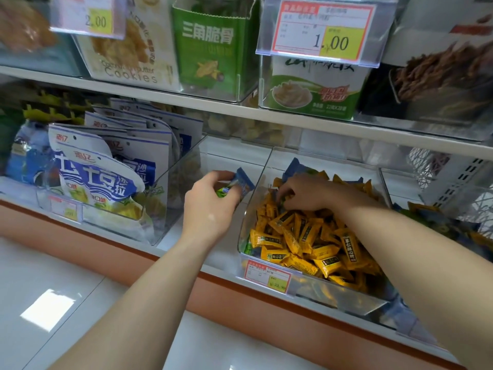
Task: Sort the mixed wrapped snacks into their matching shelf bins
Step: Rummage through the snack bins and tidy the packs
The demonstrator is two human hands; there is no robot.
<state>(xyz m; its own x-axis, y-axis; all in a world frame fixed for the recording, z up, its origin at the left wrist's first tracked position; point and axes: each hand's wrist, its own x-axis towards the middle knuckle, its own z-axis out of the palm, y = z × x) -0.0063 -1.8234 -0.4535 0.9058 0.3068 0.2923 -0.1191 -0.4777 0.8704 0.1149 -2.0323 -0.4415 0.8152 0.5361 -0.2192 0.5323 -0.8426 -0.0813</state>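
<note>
Centre shelf gap, 9 o'clock of the clear bin point(250, 209): left hand point(210, 206) grips a blue snack point(244, 182) and a green snack point(222, 192), fingers curled round both. Right hand point(306, 192) is inside the bin, fingers curled down into the yellow snacks point(306, 244); can't tell if it grips one. Another blue packet point(293, 166) lies at its 12 o'clock.

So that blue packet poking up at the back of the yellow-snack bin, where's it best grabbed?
Pinch the blue packet by its raised top corner, coming down from above. Only that end stands clear of the yellow snacks; its lower part is hidden behind the right hand.
</note>
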